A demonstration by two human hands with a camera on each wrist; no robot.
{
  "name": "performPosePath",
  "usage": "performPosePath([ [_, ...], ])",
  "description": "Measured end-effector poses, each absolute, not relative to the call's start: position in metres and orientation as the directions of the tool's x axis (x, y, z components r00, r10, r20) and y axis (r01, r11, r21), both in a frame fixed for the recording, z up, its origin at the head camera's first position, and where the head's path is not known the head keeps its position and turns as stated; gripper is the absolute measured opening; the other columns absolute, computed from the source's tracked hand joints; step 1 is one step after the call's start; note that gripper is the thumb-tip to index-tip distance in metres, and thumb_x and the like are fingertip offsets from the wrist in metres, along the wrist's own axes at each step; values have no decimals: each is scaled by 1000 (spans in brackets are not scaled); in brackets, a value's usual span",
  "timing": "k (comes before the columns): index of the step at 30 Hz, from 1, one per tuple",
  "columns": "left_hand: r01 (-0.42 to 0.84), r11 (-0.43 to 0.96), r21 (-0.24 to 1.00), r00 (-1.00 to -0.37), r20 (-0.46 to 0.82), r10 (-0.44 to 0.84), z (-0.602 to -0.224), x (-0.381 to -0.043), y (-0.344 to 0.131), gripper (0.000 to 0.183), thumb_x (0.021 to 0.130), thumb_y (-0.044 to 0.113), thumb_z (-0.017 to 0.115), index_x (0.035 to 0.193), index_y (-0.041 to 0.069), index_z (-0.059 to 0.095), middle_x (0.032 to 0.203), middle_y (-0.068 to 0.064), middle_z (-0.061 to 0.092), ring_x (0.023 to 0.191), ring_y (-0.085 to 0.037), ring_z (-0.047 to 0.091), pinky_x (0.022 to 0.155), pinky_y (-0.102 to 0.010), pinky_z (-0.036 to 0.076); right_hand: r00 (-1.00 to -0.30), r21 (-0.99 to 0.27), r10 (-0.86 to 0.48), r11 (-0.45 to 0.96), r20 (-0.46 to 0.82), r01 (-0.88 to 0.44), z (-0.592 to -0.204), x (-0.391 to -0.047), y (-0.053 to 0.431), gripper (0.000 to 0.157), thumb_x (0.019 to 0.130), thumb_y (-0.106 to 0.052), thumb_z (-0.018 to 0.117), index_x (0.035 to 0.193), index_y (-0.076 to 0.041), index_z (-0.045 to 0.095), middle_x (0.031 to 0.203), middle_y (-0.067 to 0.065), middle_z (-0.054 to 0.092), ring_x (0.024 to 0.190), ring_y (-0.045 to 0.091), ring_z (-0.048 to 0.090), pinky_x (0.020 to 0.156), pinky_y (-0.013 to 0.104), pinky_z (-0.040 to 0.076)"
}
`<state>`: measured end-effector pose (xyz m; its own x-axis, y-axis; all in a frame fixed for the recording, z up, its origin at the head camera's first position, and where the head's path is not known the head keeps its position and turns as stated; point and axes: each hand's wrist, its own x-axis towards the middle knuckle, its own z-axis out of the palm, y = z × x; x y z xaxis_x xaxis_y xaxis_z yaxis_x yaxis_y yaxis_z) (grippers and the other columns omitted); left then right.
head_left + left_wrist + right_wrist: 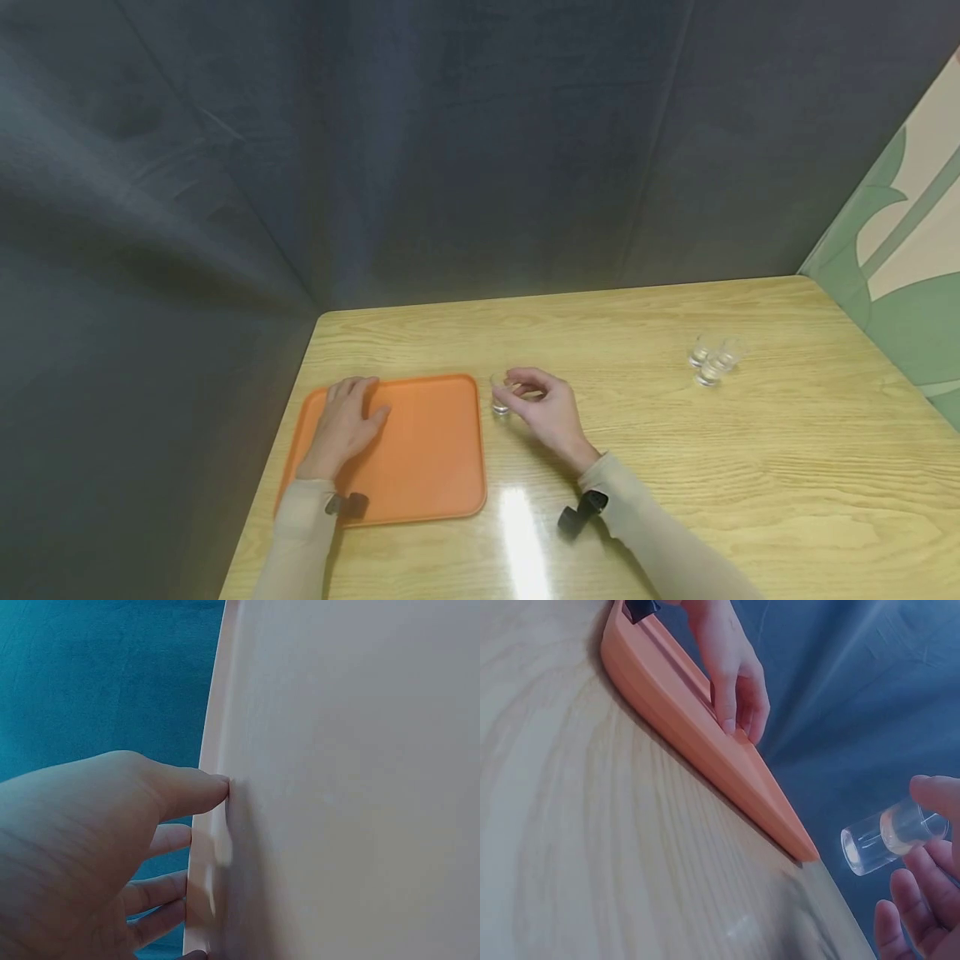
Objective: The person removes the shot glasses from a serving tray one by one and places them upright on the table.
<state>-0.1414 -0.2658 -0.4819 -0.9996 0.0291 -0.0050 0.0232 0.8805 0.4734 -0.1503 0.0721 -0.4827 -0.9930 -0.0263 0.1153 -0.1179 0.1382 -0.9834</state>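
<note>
An orange rectangular tray [423, 454] lies on the left part of the table. At its left side, my left hand [343, 429] grips the rim, the thumb [199, 791] inside the edge and the other fingers along the outer side. Just beyond the tray's right edge, my right hand [553, 418] holds a small clear shot glass [500, 407] between thumb and fingers. In the right wrist view, those fingers hold the glass [870, 844] near its rim, its thick base pointing away from the hand.
Three more clear shot glasses [710, 372] stand close together at the far right of the wooden table [630, 333]. Dark curtains [480, 150] hang behind the table and along its left side. A patterned green and cream wall [911, 308] borders the right.
</note>
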Motion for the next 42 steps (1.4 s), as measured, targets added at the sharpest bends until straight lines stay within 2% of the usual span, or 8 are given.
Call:
performPosePath([
  [6,22,883,469,-1000,-6,28,-482,-141,-266,60,104,30,67,155,5,50,159,-26,45,152,-47,31,120,-66,37,-994,-984,-8,140,106,-106,-484,-151,83,32,89,-22,88,115,-5,80,112,16,79,89,10,69,78,17,58],
  [13,27,885,465,-999,-4,33,-483,-142,-266,59,104,30,67,156,5,50,159,-26,45,152,-47,31,120,-66,38,-996,-980,15,177,90,-86,-485,-151,101,32,91,-20,87,118,-5,79,110,16,78,89,9,69,74,17,55],
  [21,30,882,470,-999,-1,34,-482,-143,-266,59,104,31,67,155,5,51,158,-26,45,152,-47,31,120,-66,38,-995,-971,30,222,97,-88,-487,-153,123,37,91,-22,86,123,-5,77,115,16,78,91,9,70,78,18,57],
  [31,25,878,479,-999,-8,33,-481,-142,-265,60,104,30,67,156,5,50,159,-26,44,152,-47,31,120,-66,37,-996,-977,68,210,60,-45,-488,-152,151,44,93,-25,85,129,-3,73,122,21,75,92,2,69,75,18,60],
  [39,20,881,472,-1000,-11,28,-482,-142,-267,60,104,31,67,155,4,50,159,-26,44,152,-47,31,121,-66,36,-994,-978,99,207,48,-26,-488,-151,170,47,93,-22,85,133,-1,71,127,17,74,92,-3,69,75,19,62],
  [42,25,881,472,-1000,-4,31,-482,-142,-266,60,104,31,68,155,4,51,158,-26,45,152,-47,31,121,-65,37,-991,-977,123,209,60,-34,-487,-150,178,45,94,-22,84,130,0,71,120,9,76,92,-2,70,75,20,63],
])
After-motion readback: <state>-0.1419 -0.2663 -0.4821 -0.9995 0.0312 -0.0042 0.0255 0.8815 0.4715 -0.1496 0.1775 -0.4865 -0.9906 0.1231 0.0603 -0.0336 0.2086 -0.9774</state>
